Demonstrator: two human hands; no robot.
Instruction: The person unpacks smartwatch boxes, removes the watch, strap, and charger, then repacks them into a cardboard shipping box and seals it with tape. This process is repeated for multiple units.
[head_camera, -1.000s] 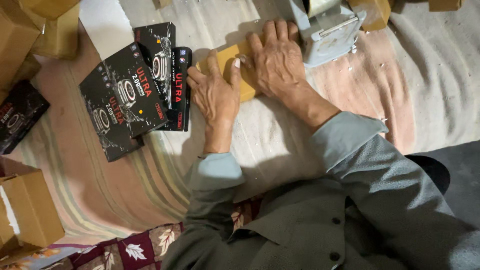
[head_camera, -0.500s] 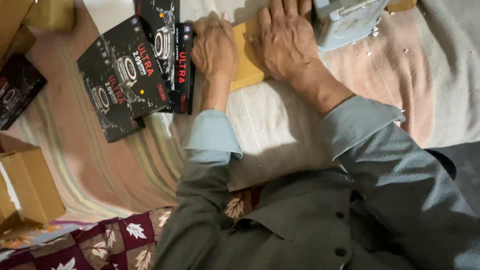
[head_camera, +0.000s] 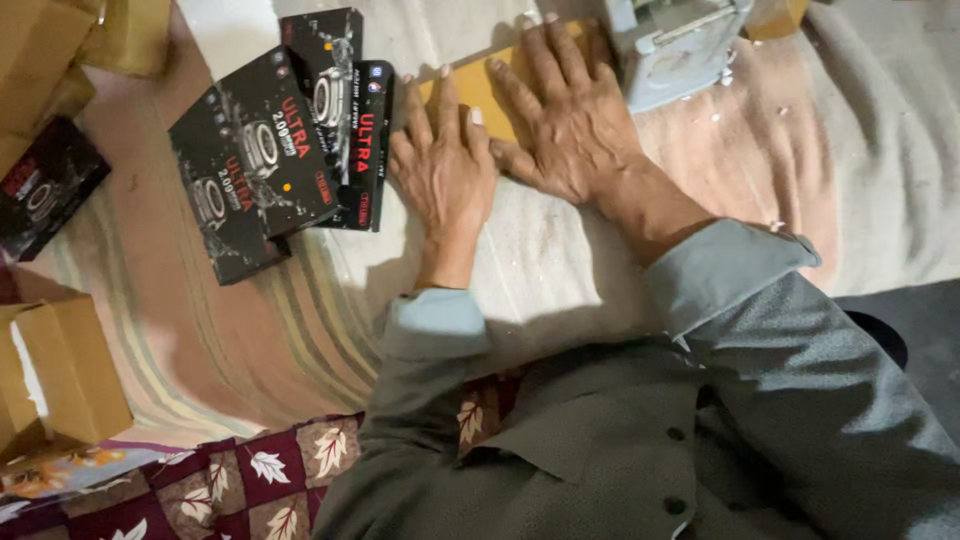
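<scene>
My left hand (head_camera: 446, 172) and my right hand (head_camera: 568, 122) lie palm down, side by side, on a flat yellow-brown cardboard piece (head_camera: 480, 92) that rests on a pale blanket (head_camera: 560, 260). Both hands have their fingers spread flat and press on the cardboard; most of it is hidden under them. A stack of black printed product boxes (head_camera: 275, 140) lies just left of my left hand. A grey metal device (head_camera: 678, 42) stands just right of my right hand's fingertips.
Brown cardboard cartons sit at the top left (head_camera: 60, 50) and at the lower left (head_camera: 60, 375). Another black box (head_camera: 45, 185) lies at the left edge. A maroon leaf-patterned cloth (head_camera: 230, 485) covers the bottom left. Small white scraps dot the blanket near the device.
The view has shifted a little. Both hands remain flat on the cardboard piece, with the left hand slid slightly toward me.
</scene>
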